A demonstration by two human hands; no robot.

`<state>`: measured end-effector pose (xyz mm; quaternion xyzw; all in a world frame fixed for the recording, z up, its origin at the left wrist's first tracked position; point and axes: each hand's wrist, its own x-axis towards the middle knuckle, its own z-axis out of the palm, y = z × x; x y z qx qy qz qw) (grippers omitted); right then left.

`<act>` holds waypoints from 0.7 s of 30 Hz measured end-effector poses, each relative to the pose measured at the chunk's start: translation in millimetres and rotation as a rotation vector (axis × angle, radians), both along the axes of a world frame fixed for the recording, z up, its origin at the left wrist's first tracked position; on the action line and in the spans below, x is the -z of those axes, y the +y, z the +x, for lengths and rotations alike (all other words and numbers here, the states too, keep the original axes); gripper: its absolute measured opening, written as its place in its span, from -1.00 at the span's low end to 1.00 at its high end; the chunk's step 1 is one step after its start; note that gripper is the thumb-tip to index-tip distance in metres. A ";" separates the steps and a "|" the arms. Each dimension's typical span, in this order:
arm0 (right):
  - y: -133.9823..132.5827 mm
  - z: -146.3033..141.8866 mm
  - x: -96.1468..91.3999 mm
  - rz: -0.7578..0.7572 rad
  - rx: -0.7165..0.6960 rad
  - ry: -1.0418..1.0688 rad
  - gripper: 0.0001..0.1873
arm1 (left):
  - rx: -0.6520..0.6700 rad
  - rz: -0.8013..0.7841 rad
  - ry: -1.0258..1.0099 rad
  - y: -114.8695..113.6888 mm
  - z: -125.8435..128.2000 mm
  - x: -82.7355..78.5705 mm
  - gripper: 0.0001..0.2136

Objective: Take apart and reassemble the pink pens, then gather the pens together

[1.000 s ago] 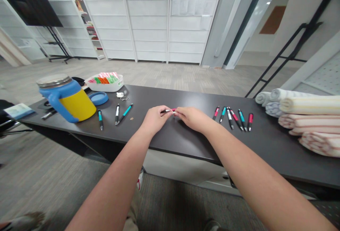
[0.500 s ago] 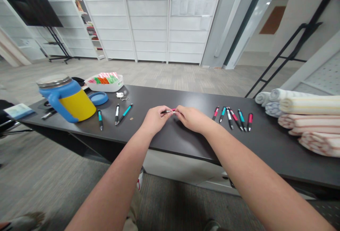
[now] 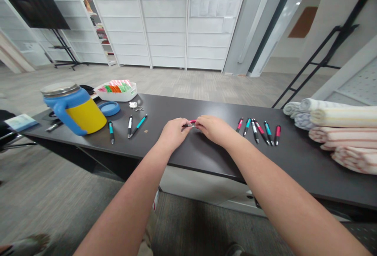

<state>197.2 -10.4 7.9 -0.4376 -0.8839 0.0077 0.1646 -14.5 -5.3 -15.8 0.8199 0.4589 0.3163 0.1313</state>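
Over the middle of the dark table, my left hand point(image 3: 173, 132) and my right hand point(image 3: 212, 129) meet fingertip to fingertip, both closed in a pinch. Between them shows a red pen point(image 3: 192, 121), with a thin silvery piece just below its red barrel. My fingers cover most of it, so I cannot tell exactly how the pieces join. To the right lies a group of pens point(image 3: 260, 131) with red, teal and white barrels. Left of my hands are a teal pen point(image 3: 138, 125), a white pen point(image 3: 130, 126) and another teal pen point(image 3: 111, 132).
A blue-and-yellow mug point(image 3: 78, 110) stands at the left beside a blue lid point(image 3: 109, 108). Behind them sits a white basket point(image 3: 116, 97) of colourful packets. Rolled cloths point(image 3: 344, 130) are stacked at the table's right end. A small tan scrap point(image 3: 146, 131) lies near my left hand.
Both hands stay in nearly the same place. Between the fingertips, the red barrel and the thin silvery piece now appear slightly apart, one above the other.
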 end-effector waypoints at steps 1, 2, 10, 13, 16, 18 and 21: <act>-0.1 0.1 -0.6 -0.006 0.002 -0.001 -0.86 | -0.002 0.006 0.006 0.4 -0.1 0.3 -0.87; -0.4 0.0 -1.2 -0.012 0.007 -0.001 -0.86 | -0.003 0.008 0.006 0.6 -0.2 0.5 -0.87; -4.9 -3.3 -4.5 -0.024 0.031 0.002 -0.83 | 0.024 -0.032 -0.037 -1.8 0.1 -0.7 -0.86; -4.1 -1.0 -5.0 -0.017 0.017 0.015 -0.83 | 0.017 -0.033 -0.059 -3.0 -0.4 -2.8 -0.86; -0.9 6.1 -5.7 0.005 0.089 0.034 -0.82 | -0.080 -0.006 -0.044 -2.3 -1.0 -4.1 -0.79; 1.8 12.4 -6.3 0.018 0.209 0.028 -0.82 | -0.186 0.013 0.029 -0.9 -0.6 -3.6 -0.70; 5.5 20.1 -7.1 -0.005 0.357 -0.009 -0.84 | -0.283 -0.003 0.161 1.9 1.5 -1.4 -0.61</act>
